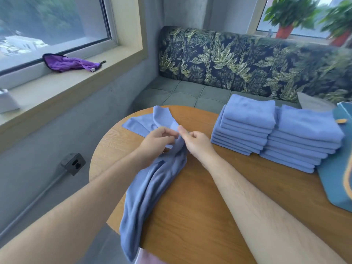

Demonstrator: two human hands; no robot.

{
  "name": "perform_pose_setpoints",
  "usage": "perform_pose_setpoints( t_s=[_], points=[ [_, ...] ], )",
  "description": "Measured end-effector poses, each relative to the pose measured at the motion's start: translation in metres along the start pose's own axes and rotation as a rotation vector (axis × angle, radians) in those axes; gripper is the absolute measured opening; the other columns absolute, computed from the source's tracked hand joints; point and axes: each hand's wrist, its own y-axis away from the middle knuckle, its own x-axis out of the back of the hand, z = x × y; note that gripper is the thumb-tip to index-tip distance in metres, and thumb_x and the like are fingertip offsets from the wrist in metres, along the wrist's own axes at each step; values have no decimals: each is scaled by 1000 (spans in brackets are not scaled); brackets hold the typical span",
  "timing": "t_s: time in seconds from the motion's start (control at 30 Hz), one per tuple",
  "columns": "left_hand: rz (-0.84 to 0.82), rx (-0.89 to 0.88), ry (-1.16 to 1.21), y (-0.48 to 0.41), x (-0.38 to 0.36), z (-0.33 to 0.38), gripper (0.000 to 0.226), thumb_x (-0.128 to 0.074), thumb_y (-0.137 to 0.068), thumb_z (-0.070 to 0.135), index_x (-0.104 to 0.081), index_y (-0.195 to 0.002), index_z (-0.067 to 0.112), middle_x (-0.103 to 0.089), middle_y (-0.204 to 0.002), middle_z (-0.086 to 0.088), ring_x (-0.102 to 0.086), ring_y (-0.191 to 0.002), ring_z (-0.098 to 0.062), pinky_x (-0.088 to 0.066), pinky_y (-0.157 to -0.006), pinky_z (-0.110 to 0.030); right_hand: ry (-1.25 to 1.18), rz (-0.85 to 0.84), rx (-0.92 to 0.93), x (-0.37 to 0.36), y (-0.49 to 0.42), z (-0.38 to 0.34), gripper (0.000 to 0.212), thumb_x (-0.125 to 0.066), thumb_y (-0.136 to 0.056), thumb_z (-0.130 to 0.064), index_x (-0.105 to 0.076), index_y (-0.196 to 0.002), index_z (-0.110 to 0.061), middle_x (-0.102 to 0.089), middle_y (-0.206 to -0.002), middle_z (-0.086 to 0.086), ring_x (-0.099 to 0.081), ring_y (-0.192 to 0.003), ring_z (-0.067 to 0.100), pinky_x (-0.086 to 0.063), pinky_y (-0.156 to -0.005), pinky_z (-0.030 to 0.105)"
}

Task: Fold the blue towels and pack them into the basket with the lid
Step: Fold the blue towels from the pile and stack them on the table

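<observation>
A loose blue towel [152, 189] lies bunched lengthwise across the round wooden table [200, 216], its near end hanging over the front edge. My left hand [156, 141] and my right hand [198, 142] meet at its middle, and each pinches a fold of the cloth. The towel's far end [150, 119] spreads flat toward the table's back left. Two stacks of folded blue towels [245, 124] [302, 138] stand side by side at the right. The teal basket [337, 178] with an orange strap shows partly at the right edge; its lid cannot be made out.
A leaf-patterned bench seat [247, 60] runs behind the table. A purple cloth [70, 63] lies on the window sill at the left. A wall socket [73, 163] with a cable sits below the sill. Potted plants [289, 14] stand at the far right window.
</observation>
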Motion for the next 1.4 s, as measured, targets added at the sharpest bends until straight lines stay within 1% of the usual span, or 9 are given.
perform_pose_setpoints(
  t_s=[0.13, 0.27, 0.33, 0.47, 0.7, 0.97, 1.13, 1.27, 1.4],
  points=[
    [74, 73, -183, 11, -13, -12, 25, -43, -92, -4, -62, -104, 5, -71, -103, -5, -71, -86, -20, -58, -66, -29, 270, -17, -68, 13, 12, 20, 28, -57, -91, -33, -52, -72, -13, -51, -70, 4, -52, -68, 26, -41, -60, 31],
    [136, 30, -839, 5, -10, -35, 22, -49, -92, 11, -60, -74, 7, -57, -71, 0, -46, -66, -13, -40, -60, -24, 620, 34, -69, 14, 25, 34, 34, -44, -101, -27, -61, -119, -3, -50, -127, 12, -53, -111, 30, -40, -77, 30],
    [85, 62, -919, 0, -17, -41, 35, -54, -95, 20, -47, -61, 15, -44, -60, 3, -40, -60, -13, -31, -55, -22, 622, 58, -10, 11, 28, 40, 29, -46, -101, -23, -58, -118, -3, -45, -131, 11, -48, -121, 31, -41, -84, 33],
    [91, 109, -827, -13, -34, -46, 39, -59, -97, 38, -50, -65, 18, -50, -64, 4, -48, -66, -16, -34, -62, -26, 459, 21, 1, 5, 26, 49, 16, -56, -92, -19, -58, -104, -8, -60, -109, 7, -61, -96, 28, -48, -71, 34],
    [175, 182, -756, -28, -44, -45, 28, -62, -93, 31, -70, -98, 4, -69, -93, -11, -59, -78, -25, -45, -70, -32, 237, -44, -39, 10, 26, 50, 14, -45, -90, -10, -46, -77, -16, -52, -76, -2, -46, -65, 15, -34, -54, 26],
    [166, 192, -556, -20, -54, -41, 20, -56, -94, 22, -59, -75, 15, -61, -72, -1, -55, -71, -19, -43, -61, -28, 156, 34, -58, 28, 36, 52, 17, -44, -91, -9, -45, -75, -15, -51, -74, -1, -46, -62, 13, -34, -53, 25],
    [299, 117, -135, -5, -30, -12, 18, -59, -96, 30, -51, -87, 17, -65, -80, -5, -61, -70, -24, -51, -65, -32, -95, 92, -18, 59, 41, 35, 19, -51, -89, -16, -64, -88, -4, -65, -84, 13, -66, -79, 27, -62, -72, 41],
    [318, 27, 163, 9, -5, 37, 15, -53, -100, 21, -51, -102, 7, -63, -90, -19, -65, -76, -27, -63, -71, -39, -187, 163, 84, 99, 49, 0, 17, -60, -90, -15, -55, -79, -3, -49, -73, 8, -50, -69, 21, -50, -61, 35],
    [400, -173, 24, 27, 6, 92, 21, -54, -98, 28, -54, -89, 8, -57, -77, -12, -57, -71, -24, -60, -72, -47, -357, 232, 99, 145, 67, -32, 9, -66, -84, -14, -57, -83, -11, -54, -81, 11, -58, -79, 24, -60, -80, 55]
  ],
)
